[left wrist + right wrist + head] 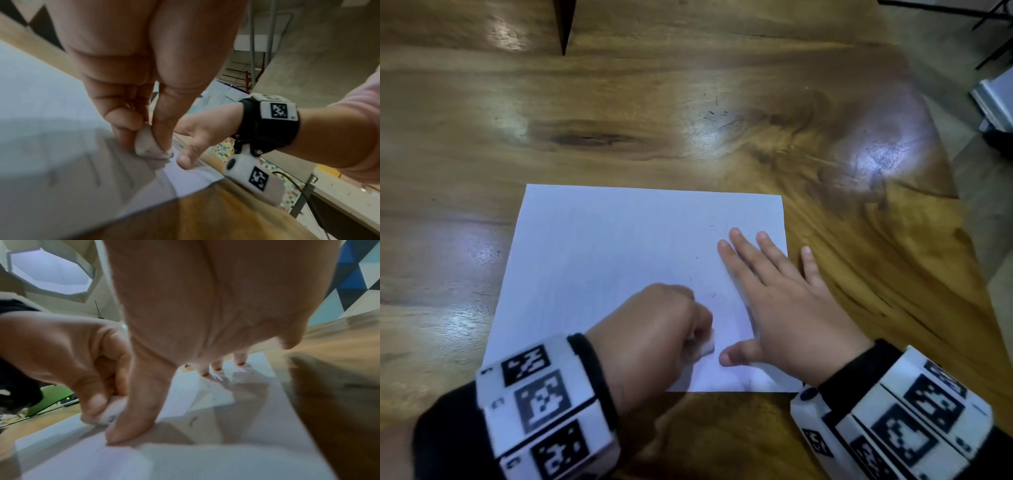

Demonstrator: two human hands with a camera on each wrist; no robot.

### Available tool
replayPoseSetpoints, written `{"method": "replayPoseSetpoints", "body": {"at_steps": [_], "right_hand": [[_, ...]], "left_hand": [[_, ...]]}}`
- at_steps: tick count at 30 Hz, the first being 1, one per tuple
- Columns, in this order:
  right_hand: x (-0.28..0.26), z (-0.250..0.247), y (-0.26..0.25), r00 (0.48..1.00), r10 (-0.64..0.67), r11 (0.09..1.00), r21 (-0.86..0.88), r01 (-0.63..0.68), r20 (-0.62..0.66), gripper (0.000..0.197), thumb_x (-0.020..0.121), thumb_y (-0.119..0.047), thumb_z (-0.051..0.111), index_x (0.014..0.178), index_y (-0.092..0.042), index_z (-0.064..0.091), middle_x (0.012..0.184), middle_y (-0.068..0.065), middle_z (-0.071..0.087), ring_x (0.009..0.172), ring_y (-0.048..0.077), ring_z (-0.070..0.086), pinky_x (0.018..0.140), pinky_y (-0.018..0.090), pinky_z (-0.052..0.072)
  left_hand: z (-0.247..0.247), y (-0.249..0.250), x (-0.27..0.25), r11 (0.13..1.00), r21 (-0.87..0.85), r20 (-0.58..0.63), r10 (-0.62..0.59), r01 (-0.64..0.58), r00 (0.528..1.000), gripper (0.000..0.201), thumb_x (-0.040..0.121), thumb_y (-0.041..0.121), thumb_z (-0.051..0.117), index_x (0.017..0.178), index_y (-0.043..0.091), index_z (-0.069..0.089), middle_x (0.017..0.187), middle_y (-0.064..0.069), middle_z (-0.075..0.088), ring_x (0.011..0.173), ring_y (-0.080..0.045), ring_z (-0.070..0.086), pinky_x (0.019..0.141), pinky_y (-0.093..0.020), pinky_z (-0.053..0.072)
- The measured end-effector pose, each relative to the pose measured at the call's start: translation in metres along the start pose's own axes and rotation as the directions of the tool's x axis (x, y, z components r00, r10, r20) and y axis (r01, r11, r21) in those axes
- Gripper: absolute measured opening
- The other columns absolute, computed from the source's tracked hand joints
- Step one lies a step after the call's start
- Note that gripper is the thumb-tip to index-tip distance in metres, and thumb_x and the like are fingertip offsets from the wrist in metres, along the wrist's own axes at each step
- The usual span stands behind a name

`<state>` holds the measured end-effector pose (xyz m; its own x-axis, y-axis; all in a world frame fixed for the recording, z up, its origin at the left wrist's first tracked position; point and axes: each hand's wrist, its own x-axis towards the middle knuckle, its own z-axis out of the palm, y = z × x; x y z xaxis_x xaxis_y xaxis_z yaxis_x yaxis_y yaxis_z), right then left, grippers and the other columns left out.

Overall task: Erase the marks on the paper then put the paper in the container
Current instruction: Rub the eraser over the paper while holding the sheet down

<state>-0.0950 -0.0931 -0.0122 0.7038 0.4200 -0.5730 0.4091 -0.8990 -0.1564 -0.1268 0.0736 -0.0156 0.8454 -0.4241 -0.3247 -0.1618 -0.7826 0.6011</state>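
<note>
A white sheet of paper [619, 260] lies flat on the wooden table [654, 120], near its front edge. My left hand [654, 329] pinches a small white eraser [707, 346] [148, 146] and holds it down on the paper's lower right part. My right hand [774, 301] lies flat with spread fingers on the paper's right side, its little finger [810, 263] out on the wood. A few faint dark specks [714, 295] show on the sheet between the hands. The right wrist view has the right thumb [139, 410] pressing the paper [226, 443] beside the eraser [115, 410]. No container is in view.
The table's right edge runs diagonally past my right hand, with floor and a white object [996, 102] beyond it. A dark wedge-shaped gap [564, 24] cuts into the tabletop at the far side. Bare wood surrounds the paper on the left and beyond it.
</note>
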Motion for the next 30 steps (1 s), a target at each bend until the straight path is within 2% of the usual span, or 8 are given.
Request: {"method": "replayPoseSetpoints", "body": {"at_steps": [4,7,11,14,19,23,26,30], "right_hand": [[0.0,0.0,0.002,1.0,-0.017,1.0,0.001,0.017,0.01,0.125,0.066,-0.072,0.061,0.139,-0.034,-0.033,0.138,-0.021,-0.045,0.136,0.01,-0.035,0.113,0.047,-0.016],[0.0,-0.001,0.003,1.0,-0.016,1.0,-0.006,0.016,0.018,0.126,0.064,-0.073,0.061,0.139,-0.035,-0.034,0.137,-0.022,-0.045,0.136,0.01,-0.035,0.113,0.047,-0.016],[0.0,-0.001,0.003,1.0,-0.009,1.0,-0.019,0.009,0.023,0.127,0.064,-0.074,0.06,0.139,-0.034,-0.033,0.142,-0.02,-0.043,0.136,0.01,-0.035,0.111,0.052,-0.017],[0.0,-0.001,0.003,0.999,-0.012,1.0,-0.02,0.013,0.031,0.127,0.064,-0.075,0.059,0.139,-0.034,-0.034,0.139,-0.02,-0.045,0.135,0.01,-0.036,0.111,0.053,-0.018],[-0.001,0.0,0.002,1.0,-0.01,1.0,-0.026,0.011,0.027,0.127,0.063,-0.075,0.06,0.139,-0.035,-0.033,0.136,-0.021,-0.046,0.136,0.009,-0.034,0.111,0.054,-0.017],[0.0,-0.001,0.003,0.999,-0.006,1.0,-0.015,0.006,0.032,0.127,0.063,-0.074,0.061,0.139,-0.036,-0.032,0.134,-0.023,-0.046,0.136,0.009,-0.034,0.111,0.053,-0.017],[0.0,-0.001,0.003,0.999,-0.011,1.0,-0.016,0.012,0.033,0.126,0.064,-0.074,0.06,0.14,-0.035,-0.033,0.135,-0.022,-0.046,0.136,0.01,-0.034,0.112,0.053,-0.017],[-0.001,0.0,0.002,1.0,-0.013,0.999,-0.032,0.014,0.022,0.127,0.063,-0.076,0.059,0.14,-0.034,-0.033,0.142,-0.02,-0.042,0.137,0.011,-0.034,0.112,0.053,-0.017]], "left_hand": [[-0.015,-0.001,0.016,0.999,0.035,-0.129,-0.01,0.015,0.992,0.017,0.079,0.031,0.062,0.066,0.02,0.063,0.065,0.004,0.049,0.067,-0.017,0.05,0.054,-0.019,0.029],[-0.026,-0.001,0.039,0.994,0.059,-0.269,-0.073,0.092,0.96,0.013,0.079,0.028,0.061,0.075,0.017,0.067,0.068,0.002,0.049,0.067,-0.014,0.044,0.054,-0.024,0.02],[-0.006,-0.001,0.003,1.0,0.011,-0.128,-0.025,0.027,0.991,0.027,0.082,0.034,0.056,0.06,0.019,0.052,0.062,0.004,0.047,0.062,-0.016,0.047,0.054,-0.02,0.032],[0.001,-0.002,-0.014,0.999,-0.045,-0.035,-0.032,0.03,0.999,0.019,0.082,0.032,0.058,0.068,0.02,0.062,0.074,0.004,0.054,0.072,-0.015,0.055,0.068,-0.029,0.043],[-0.026,-0.005,0.03,0.993,0.053,-0.265,-0.083,0.101,0.961,0.01,0.078,0.028,0.064,0.072,0.02,0.066,0.063,0.005,0.047,0.065,-0.013,0.044,0.055,-0.022,0.019],[-0.004,-0.001,0.002,0.998,-0.023,-0.141,-0.056,0.053,0.988,0.035,0.08,0.031,0.061,0.05,0.023,0.044,0.056,0.007,0.042,0.056,-0.012,0.044,0.053,-0.016,0.03],[0.014,0.004,-0.026,0.989,-0.141,-0.045,-0.054,0.047,0.998,0.016,0.081,0.03,0.058,0.067,0.023,0.055,0.073,0.005,0.052,0.07,-0.015,0.057,0.068,-0.03,0.046],[0.003,0.003,-0.007,0.994,-0.084,-0.102,-0.077,0.069,0.992,0.016,0.081,0.032,0.06,0.088,0.021,0.069,0.089,0.002,0.061,0.083,-0.016,0.06,0.077,-0.03,0.047]]}}
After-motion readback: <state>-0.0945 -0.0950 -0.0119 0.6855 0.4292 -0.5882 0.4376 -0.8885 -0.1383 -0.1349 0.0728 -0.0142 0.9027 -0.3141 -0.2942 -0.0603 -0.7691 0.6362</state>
